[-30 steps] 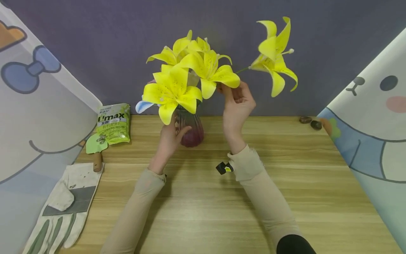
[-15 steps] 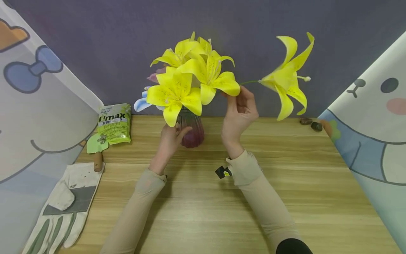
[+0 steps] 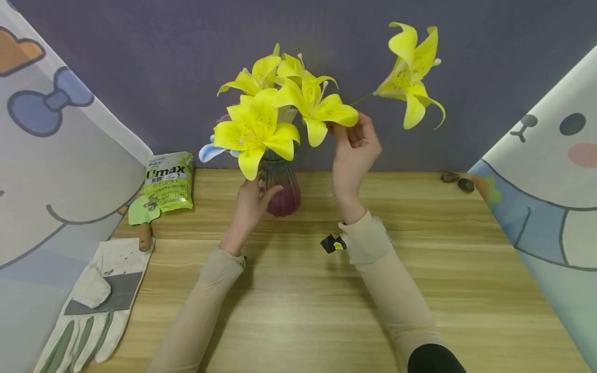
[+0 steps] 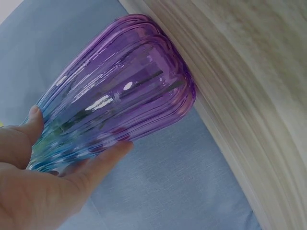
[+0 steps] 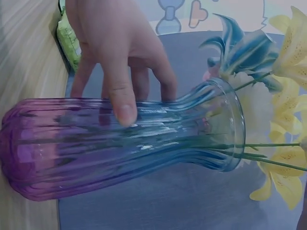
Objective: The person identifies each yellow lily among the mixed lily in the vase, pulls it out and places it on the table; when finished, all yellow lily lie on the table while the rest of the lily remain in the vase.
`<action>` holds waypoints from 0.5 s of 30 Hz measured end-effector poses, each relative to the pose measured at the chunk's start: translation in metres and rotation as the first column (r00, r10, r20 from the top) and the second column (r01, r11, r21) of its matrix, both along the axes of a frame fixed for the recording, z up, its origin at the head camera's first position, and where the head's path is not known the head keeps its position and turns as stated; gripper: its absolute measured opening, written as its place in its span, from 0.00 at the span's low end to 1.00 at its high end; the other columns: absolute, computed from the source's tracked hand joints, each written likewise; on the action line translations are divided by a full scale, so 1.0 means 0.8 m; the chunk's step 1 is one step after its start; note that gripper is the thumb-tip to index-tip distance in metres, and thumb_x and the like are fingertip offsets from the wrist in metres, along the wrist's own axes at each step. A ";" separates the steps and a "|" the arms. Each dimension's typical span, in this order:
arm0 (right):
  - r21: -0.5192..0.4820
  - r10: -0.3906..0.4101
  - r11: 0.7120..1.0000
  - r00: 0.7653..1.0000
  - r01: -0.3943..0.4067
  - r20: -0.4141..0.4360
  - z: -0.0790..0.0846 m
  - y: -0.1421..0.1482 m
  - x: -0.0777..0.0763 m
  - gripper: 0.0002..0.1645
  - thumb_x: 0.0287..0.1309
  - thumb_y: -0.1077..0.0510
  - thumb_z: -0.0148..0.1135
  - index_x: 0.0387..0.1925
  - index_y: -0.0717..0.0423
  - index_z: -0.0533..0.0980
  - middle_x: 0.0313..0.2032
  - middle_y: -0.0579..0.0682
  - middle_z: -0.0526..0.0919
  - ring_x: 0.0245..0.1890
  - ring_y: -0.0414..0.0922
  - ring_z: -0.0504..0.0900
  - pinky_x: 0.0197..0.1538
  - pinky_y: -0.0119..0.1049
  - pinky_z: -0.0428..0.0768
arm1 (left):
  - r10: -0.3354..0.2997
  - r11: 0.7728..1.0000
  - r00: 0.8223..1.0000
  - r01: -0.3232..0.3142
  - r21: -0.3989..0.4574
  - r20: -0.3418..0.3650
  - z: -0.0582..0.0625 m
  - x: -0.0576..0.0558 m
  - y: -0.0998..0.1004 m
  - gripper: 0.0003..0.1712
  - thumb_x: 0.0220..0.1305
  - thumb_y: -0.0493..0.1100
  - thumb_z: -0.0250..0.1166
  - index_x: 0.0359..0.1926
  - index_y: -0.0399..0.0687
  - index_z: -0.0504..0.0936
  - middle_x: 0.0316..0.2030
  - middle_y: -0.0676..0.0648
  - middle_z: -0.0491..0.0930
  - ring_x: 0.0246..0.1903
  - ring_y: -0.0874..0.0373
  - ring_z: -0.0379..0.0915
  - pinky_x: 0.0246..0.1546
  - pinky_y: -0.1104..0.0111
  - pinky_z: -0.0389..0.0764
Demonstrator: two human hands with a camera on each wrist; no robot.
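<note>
A ribbed glass vase, blue-green at the neck and purple at the base, stands at the table's back edge. My left hand holds its side, thumb and fingers around the glass, as the left wrist view shows too. Several yellow lilies and a blue-white flower fill the mouth, and their green stems show through the glass in the right wrist view. To the right of the bunch, my right hand pinches the thin stem of a separate yellow lily; its fingertips are partly behind a petal.
On the left lie a green fertilizer bag, a small trowel and a white-and-grey work glove. Two dark stones sit at the back right. A dark backdrop rises directly behind the vase.
The separate lily swung down and rightward, then back up and left, with slight movement of the right hand. The vase's flowers shifted a little. The left hand stays on the vase.
</note>
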State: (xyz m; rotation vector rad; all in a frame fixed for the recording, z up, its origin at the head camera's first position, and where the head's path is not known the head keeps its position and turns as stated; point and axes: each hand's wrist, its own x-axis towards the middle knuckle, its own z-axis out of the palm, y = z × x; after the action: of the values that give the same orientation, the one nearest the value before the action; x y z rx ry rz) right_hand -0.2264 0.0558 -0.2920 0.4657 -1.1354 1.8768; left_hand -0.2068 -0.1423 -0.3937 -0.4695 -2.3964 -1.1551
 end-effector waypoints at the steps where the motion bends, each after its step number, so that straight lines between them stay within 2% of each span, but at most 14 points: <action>1: 0.010 0.004 1.000 1.000 -0.004 0.005 0.002 0.001 -0.001 0.06 0.68 0.74 0.68 0.44 0.67 0.85 0.38 0.57 0.90 0.38 0.52 0.89 0.48 0.46 0.89 | 0.000 1.000 1.000 0.000 0.001 -0.005 0.000 0.000 0.000 0.36 0.69 0.39 0.75 0.70 0.30 0.68 0.58 0.25 0.79 0.46 0.32 0.85 0.41 0.46 0.89; 4: 0.038 0.041 0.998 0.999 -0.042 0.022 0.008 0.004 -0.006 0.07 0.68 0.74 0.67 0.44 0.67 0.85 0.39 0.58 0.89 0.38 0.52 0.88 0.47 0.45 0.89 | -0.003 1.000 1.000 0.004 0.006 -0.021 0.000 -0.002 0.001 0.36 0.69 0.38 0.75 0.69 0.30 0.68 0.57 0.24 0.80 0.43 0.33 0.85 0.40 0.46 0.89; 10: 0.170 0.159 0.970 0.982 -0.174 0.098 0.021 0.008 -0.014 0.06 0.70 0.73 0.66 0.44 0.64 0.84 0.39 0.56 0.88 0.38 0.51 0.87 0.49 0.45 0.88 | -0.031 0.999 1.000 0.031 0.029 -0.001 -0.001 -0.003 0.002 0.33 0.70 0.36 0.74 0.68 0.29 0.70 0.56 0.27 0.79 0.51 0.33 0.83 0.42 0.48 0.90; 13: 0.236 0.169 0.951 0.974 -0.202 0.152 0.029 0.007 -0.014 0.05 0.72 0.70 0.66 0.46 0.63 0.83 0.40 0.56 0.88 0.39 0.52 0.87 0.50 0.45 0.88 | -0.029 0.999 1.000 0.029 0.029 0.002 -0.002 -0.002 0.002 0.33 0.70 0.36 0.74 0.68 0.29 0.69 0.54 0.27 0.79 0.51 0.33 0.83 0.42 0.48 0.90; 15: 0.245 0.158 0.949 0.972 -0.198 0.172 0.032 0.006 -0.013 0.04 0.73 0.69 0.66 0.45 0.63 0.82 0.40 0.57 0.87 0.39 0.52 0.87 0.49 0.44 0.88 | -0.017 1.000 1.000 0.017 0.024 0.002 -0.002 -0.001 0.001 0.34 0.69 0.37 0.74 0.69 0.29 0.68 0.54 0.27 0.80 0.50 0.32 0.84 0.42 0.47 0.90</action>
State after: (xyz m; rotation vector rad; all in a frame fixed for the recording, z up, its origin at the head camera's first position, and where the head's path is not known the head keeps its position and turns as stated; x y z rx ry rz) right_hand -0.2372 0.0604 -0.2660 0.5987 -1.4958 1.9516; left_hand -0.2076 -0.1413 -0.3952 -0.4828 -2.3821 -1.1904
